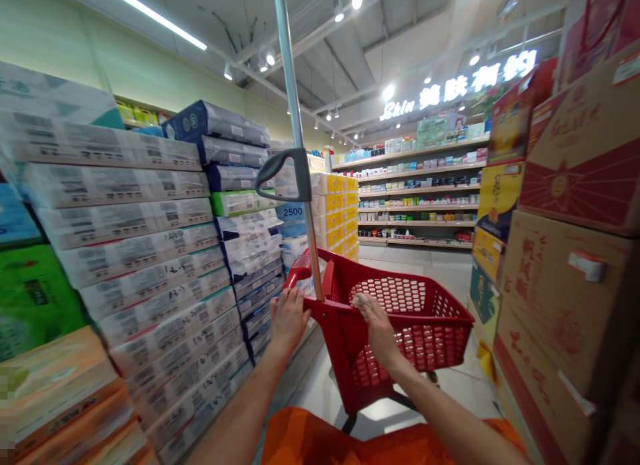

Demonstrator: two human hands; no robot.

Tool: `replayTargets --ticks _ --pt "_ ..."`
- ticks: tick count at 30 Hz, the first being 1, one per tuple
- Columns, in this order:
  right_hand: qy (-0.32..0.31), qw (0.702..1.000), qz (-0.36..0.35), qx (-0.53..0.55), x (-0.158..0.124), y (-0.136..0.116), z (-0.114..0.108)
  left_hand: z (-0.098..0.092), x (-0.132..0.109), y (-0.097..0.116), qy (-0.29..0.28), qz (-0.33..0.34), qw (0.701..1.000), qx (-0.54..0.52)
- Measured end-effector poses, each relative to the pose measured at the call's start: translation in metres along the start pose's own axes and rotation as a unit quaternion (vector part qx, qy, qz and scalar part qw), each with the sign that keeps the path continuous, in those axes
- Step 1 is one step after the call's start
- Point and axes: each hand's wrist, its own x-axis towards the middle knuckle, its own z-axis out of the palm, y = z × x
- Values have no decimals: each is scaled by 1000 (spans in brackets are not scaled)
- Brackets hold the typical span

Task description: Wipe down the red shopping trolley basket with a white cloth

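A red plastic shopping cart [420, 322] with perforated basket walls stands in front of me. From its near side rises a metal pole [293, 72] with a grey loop handle [287, 175]. My left hand [290, 316] has its fingers curled over the cart's red rim, left of the pole's foot. My right hand [377, 328] is closed on a small crumpled pale cloth [359, 300] at the near edge of the basket. Part of the cloth is hidden under the fingers. The visible part of the basket holds nothing.
Tall stacks of white tissue packs [145, 238] and blue packs [235, 152] line the left. Cardboard boxes [555, 305] are piled along the right. Further back stand yellow packs [343, 208] and shelves of small goods [420, 185]. Tiled floor [400, 255] runs between.
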Motion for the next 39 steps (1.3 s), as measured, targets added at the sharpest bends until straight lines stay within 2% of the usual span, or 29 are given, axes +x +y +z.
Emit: replayTargets --ticks 2,4,8,11,14,17,19,21,23,25,28,33,36,39 --pt "-8 998 -60 25 2 -28 11 0 4 -2 1 3 1000 -5" --pt "-8 995 -96 24 0 -41 17 0 7 -5 -2 12 1000 -13" --pt "-22 993 -115 -8 -9 -19 11 -3 7 -8 3 22 999 -34" --pt "-26 993 -116 -5 -13 1 7 -6 6 0 11 18 999 -42" --pt "-25 996 -79 9 -12 10 3 -10 4 20 19 23 998 -47" --pt "-20 999 4 43 -5 15 -7 -14 1 50 21 20 998 -55" --pt "-17 994 64 86 2 18 -18 -17 -1 69 17 23 997 -73" --pt "-15 983 124 133 8 21 -32 -19 -2 79 6 60 991 -118" --pt "-5 970 169 175 11 22 -48 -20 1 79 -15 110 978 -177" --pt "16 959 187 213 12 18 -63 -19 6 73 -49 122 968 -214" --pt "46 956 181 224 13 4 -82 -13 10 72 -90 100 968 -212" --pt "22 985 84 148 29 -17 -112 -12 3 104 -73 114 971 -196" --pt "-11 989 79 128 41 -9 -136 -15 6 109 -81 166 962 -202" --pt "-44 985 122 113 52 3 -156 -14 15 98 -94 107 972 -188"
